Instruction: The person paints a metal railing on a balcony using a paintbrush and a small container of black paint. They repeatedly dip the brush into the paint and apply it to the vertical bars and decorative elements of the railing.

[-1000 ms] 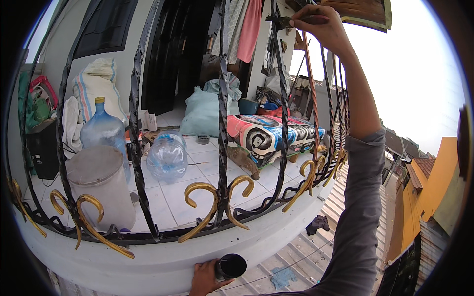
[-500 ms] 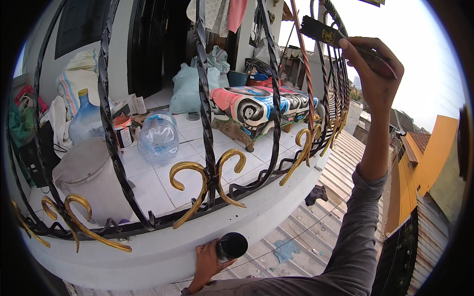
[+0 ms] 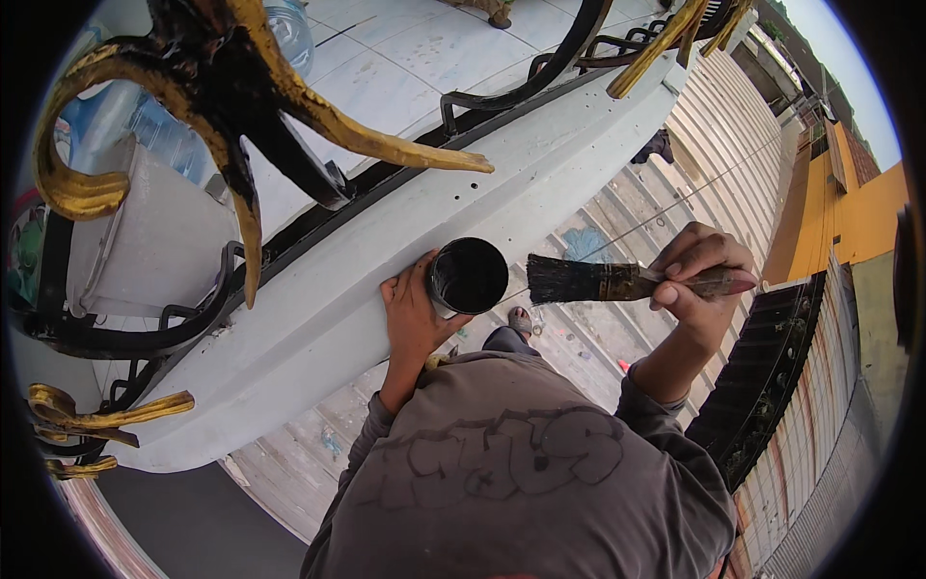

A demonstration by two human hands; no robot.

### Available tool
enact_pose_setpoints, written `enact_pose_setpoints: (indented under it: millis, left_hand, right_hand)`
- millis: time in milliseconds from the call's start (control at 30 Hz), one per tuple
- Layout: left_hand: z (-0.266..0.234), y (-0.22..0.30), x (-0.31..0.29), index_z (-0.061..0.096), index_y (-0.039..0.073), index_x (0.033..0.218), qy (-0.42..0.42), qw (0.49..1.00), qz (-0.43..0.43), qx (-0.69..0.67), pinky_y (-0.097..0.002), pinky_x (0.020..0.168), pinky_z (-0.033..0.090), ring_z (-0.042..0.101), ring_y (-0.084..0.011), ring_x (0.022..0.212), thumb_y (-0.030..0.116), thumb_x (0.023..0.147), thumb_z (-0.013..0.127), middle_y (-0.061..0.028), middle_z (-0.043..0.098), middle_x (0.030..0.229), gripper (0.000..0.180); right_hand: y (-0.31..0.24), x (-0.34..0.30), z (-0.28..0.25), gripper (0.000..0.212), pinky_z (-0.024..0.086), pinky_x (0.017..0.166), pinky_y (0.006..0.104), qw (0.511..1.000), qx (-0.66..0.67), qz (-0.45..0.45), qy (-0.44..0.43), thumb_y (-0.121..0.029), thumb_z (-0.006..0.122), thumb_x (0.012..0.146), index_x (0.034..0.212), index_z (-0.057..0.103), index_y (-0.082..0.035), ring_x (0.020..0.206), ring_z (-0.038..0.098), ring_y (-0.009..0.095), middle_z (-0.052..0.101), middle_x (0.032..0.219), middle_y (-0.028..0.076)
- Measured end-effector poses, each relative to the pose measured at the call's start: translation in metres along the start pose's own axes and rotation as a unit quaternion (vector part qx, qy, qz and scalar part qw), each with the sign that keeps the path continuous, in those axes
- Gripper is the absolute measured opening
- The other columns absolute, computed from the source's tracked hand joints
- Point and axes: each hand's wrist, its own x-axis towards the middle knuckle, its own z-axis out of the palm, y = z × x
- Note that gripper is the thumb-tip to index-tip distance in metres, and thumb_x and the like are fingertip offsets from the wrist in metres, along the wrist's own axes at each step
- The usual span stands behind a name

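The brush [image 3: 561, 280] had come down from beside the fence [image 3: 207, 72], and it was now just to the right of the can [image 3: 470, 258]. The right hand [image 3: 702, 275] came down with it, and the view had tipped down too.

The right hand was closed on the brush's handle, with the thumb and fingers pinched tight. The black bristles pointed left at the can but did not touch it. The left hand [image 3: 413, 311] was curled round the left side of the can, half open because the can filled it. The can was dark inside. I could not tell if it touched the white ledge [image 3: 318, 309].

The black and gold fence was up and left of the can. A gray bucket [image 3: 159, 241] was farther left of the can. A blue rag [image 3: 585, 243] lay up and right of the can, on the roof [image 3: 719, 188]. The gray shirt [image 3: 521, 473] was below the can.
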Motion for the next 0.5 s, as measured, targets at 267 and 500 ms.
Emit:
enact_pose_setpoints:
  millis: [267, 500]
  left_hand:
    - [-0.007, 0.009, 0.005, 0.057, 0.002, 0.135, -0.001, 1.0, -0.017, -0.009, -0.0466, 0.104, 0.038, 0.059, -0.034, 0.118, 0.054, 0.059, 0.092, -0.0138, 0.066, 0.127, 0.098]
    - [-0.007, 0.007, 0.002, 0.053, 0.001, 0.14, -0.01, 1.0, -0.017, -0.02, -0.0466, 0.105, 0.036, 0.06, -0.0302, 0.123, 0.062, 0.066, 0.086, -0.0122, 0.065, 0.136, 0.101]
  right_hand:
    - [0.018, 0.02, 0.07, 0.012, 0.056, 0.066, 0.028, 0.955, -0.181, 0.149, -0.18, -0.008, 0.085, 0.081, 0.087, 0.076, -0.003, 0.073, 0.074, 0.019, 0.072, 0.076, 0.008]
    - [0.063, 0.03, 0.098, 0.014, 0.055, 0.067, 0.0356, 0.881, -0.347, 0.027, -0.321, -0.019, 0.083, 0.08, 0.087, 0.077, -0.008, 0.071, 0.071, 0.027, 0.072, 0.077, 0.007]
